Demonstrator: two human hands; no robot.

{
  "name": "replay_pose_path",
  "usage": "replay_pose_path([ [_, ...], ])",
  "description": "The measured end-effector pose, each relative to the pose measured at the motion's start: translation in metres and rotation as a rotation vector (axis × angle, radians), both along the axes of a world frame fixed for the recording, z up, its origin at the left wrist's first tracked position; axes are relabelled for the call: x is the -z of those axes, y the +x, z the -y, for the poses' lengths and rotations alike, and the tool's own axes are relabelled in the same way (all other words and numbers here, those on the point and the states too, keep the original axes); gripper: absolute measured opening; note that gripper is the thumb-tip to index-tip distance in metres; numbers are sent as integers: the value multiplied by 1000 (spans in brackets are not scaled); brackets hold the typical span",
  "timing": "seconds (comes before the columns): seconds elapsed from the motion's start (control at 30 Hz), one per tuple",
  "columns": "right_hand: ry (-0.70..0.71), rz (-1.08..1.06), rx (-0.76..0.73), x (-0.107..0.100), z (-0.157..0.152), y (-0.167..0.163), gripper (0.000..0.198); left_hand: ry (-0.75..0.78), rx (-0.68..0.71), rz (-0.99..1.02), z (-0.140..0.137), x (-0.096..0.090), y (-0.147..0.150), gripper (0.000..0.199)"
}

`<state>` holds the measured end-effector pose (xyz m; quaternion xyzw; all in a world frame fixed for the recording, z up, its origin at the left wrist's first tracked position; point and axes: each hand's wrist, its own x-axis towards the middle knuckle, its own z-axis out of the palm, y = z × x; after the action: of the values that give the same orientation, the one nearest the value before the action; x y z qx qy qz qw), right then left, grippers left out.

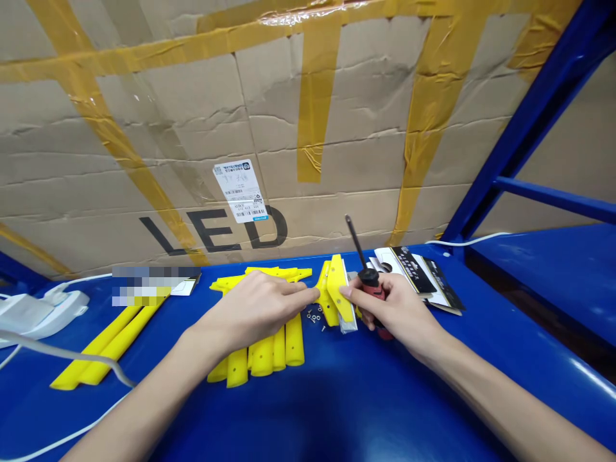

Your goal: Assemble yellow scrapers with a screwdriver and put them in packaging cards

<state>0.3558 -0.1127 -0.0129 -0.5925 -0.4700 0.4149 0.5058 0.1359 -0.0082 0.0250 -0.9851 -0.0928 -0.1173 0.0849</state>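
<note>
My left hand [262,298] reaches over a pile of yellow plastic scraper handles [262,356]. Its fingers are closed at the neck of a yellow scraper handle [328,301] with a flared head; the thumb is hidden. In my right hand [402,308] is a screwdriver [369,277] with a red and black grip, its dark shaft pointing up. The right thumb also presses a yellow clamp plate [339,289] with a silvery blade [347,324] against it, close beside the flared head. Several small screws and nuts [314,316] lie on the blue surface between the hands.
Two yellow handles [113,340] lie at the left, near a white power strip [43,314] and cables. Printed black-and-white packaging cards [418,276] rest at the right. A large taped cardboard box [356,128] stands behind; a blue metal frame post [520,122] rises at the right.
</note>
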Motion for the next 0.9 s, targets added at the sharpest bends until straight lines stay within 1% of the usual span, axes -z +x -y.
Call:
replay_pose_path([
  [0.07, 7, -4, 23, 0, -1, -1, 34, 63, 17, -27, 1, -2, 0, 26],
  [0.17, -36, 30, 30, 1, -2, 0, 33, 121, 13, -43, 0, -3, 0, 24],
  [0.23, -43, 18, 34, 2, -2, 1, 33, 125, 1, -48, 0, -3, 0, 24],
  [0.37, 42, -23, 49, -1, -3, -2, 35, 124, -2, -67, 1, -3, 1, 26],
  [0.47, 34, 3, 65, -2, -2, -5, 36, 88, -34, -93, 2, -7, 0, 27],
  [0.57, 21, -6, 71, -3, 0, -4, 36, 30, -167, -77, 0, -15, -6, 24],
  [0.63, 30, -24, 64, -2, 2, -3, 36, 27, -320, -55, -3, -23, -12, 23],
  [0.7, 34, -33, 61, -1, 4, -3, 36, 40, -496, -62, -5, -30, -19, 30],
  [0.77, 24, -33, 62, 0, 5, -4, 37, 26, -638, -84, -7, -34, -23, 36],
  [0.83, 11, -30, 52, 2, 4, -5, 38, -39, -707, -97, -10, -32, -26, 41],
  [0.9, 4, -22, 36, 3, 4, -7, 39, -129, -721, -101, -15, -23, -28, 42],
])
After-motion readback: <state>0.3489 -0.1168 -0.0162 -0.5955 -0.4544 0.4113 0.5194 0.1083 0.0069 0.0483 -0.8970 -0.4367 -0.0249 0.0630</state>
